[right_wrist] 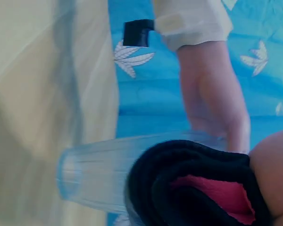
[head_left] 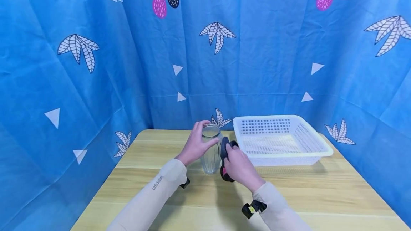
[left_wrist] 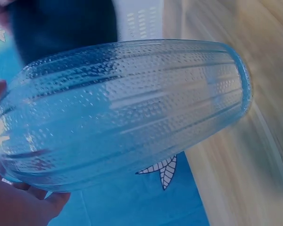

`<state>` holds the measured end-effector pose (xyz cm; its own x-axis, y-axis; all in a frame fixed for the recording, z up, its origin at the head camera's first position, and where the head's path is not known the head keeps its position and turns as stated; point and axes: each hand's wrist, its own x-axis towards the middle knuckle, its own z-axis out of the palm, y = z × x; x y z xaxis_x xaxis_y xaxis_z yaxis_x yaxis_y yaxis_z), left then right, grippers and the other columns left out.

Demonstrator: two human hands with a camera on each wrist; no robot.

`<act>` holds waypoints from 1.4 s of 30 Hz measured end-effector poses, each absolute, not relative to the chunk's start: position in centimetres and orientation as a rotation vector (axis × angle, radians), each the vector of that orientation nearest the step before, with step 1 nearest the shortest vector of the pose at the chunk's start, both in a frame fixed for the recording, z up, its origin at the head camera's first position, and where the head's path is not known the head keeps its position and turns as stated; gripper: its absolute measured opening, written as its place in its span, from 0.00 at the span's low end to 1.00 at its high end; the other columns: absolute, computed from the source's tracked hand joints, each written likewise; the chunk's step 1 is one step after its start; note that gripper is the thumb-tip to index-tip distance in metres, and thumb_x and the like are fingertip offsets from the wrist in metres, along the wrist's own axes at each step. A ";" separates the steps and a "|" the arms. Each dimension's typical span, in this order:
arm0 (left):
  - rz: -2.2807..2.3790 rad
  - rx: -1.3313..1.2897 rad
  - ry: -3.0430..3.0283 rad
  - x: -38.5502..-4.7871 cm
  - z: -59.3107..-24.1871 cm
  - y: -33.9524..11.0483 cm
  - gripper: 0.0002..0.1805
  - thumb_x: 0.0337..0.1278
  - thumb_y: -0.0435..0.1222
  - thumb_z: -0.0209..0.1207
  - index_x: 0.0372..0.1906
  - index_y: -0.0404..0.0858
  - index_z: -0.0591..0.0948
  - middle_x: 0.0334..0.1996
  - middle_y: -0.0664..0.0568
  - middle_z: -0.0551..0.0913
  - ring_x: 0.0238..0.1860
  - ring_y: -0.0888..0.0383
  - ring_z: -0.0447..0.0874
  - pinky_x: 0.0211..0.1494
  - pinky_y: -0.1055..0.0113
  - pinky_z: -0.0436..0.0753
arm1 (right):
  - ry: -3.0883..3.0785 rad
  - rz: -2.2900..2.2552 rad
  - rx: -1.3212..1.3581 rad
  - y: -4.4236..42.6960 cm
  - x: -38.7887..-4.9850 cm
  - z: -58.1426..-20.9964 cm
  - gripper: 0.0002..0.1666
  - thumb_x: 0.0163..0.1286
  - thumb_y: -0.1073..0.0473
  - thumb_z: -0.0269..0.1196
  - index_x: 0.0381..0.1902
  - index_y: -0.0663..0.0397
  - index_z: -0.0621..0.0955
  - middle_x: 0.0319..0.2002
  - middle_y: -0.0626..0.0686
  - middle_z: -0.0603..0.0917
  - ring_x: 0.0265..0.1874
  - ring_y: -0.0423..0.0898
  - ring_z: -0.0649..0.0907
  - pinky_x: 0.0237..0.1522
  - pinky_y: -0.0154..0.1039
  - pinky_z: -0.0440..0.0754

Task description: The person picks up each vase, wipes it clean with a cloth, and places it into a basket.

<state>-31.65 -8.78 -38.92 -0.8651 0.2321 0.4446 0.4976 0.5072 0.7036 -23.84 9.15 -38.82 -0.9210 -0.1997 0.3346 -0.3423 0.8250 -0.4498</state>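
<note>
A clear ribbed glass vase (head_left: pixel 210 161) is upright over the wooden table, its textured wall (left_wrist: pixel 146 108) filling the left wrist view. My left hand (head_left: pixel 196 146) grips it near the rim, fingers and thumb around its upper part. Whether its base touches the table, I cannot tell. In my right hand (head_left: pixel 240 165) is a folded black cloth (head_left: pixel 225 149) with a pink inner side, held close at the vase's right. The right wrist view shows the thick fold of this cloth (right_wrist: pixel 146 176) in front of the vase, hiding part of it.
A white perforated plastic basket (head_left: pixel 279 158) stands at the back right of the wooden table (head_left: pixel 154 149). Blue patterned curtains (head_left: pixel 205 74) hang behind the table and along both sides.
</note>
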 end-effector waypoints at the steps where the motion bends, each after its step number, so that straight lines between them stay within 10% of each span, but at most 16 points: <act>1: -1.285 -0.622 -2.464 -31.7 -38.9 -8.7 0.38 0.59 0.52 0.68 0.71 0.51 0.65 0.66 0.50 0.68 0.70 0.47 0.67 0.69 0.47 0.72 | -2.693 0.737 0.416 9.1 -23.8 -38.4 0.31 0.69 0.65 0.58 0.70 0.69 0.70 0.53 0.70 0.81 0.49 0.59 0.84 0.52 0.54 0.82; 17: -1.312 -0.664 -2.468 -31.9 -38.8 -8.4 0.38 0.60 0.43 0.66 0.73 0.48 0.64 0.68 0.48 0.68 0.69 0.49 0.68 0.70 0.48 0.71 | -2.863 0.852 0.345 9.1 -27.3 -38.8 0.34 0.74 0.63 0.54 0.71 0.79 0.61 0.64 0.77 0.72 0.61 0.65 0.78 0.60 0.57 0.78; 27: -1.316 -0.595 -2.463 -31.8 -39.1 -8.3 0.41 0.57 0.58 0.66 0.72 0.53 0.63 0.68 0.55 0.67 0.69 0.52 0.62 0.69 0.46 0.70 | -3.008 0.848 0.425 9.2 -27.8 -43.3 0.16 0.68 0.65 0.58 0.48 0.74 0.79 0.36 0.62 0.84 0.27 0.49 0.80 0.31 0.45 0.79; 42: -1.243 -0.595 -2.457 -32.0 -38.9 -8.8 0.37 0.58 0.51 0.68 0.69 0.48 0.66 0.64 0.53 0.69 0.66 0.53 0.69 0.68 0.50 0.74 | -2.825 0.926 0.373 9.3 -25.4 -40.8 0.31 0.70 0.64 0.56 0.68 0.73 0.70 0.61 0.72 0.78 0.58 0.63 0.81 0.58 0.57 0.79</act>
<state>-31.96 -8.83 -38.86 -0.8609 0.2184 0.4596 0.4996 0.5339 0.6821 -25.42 9.30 -40.76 -0.9586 -0.1889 0.2132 -0.2784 0.7790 -0.5618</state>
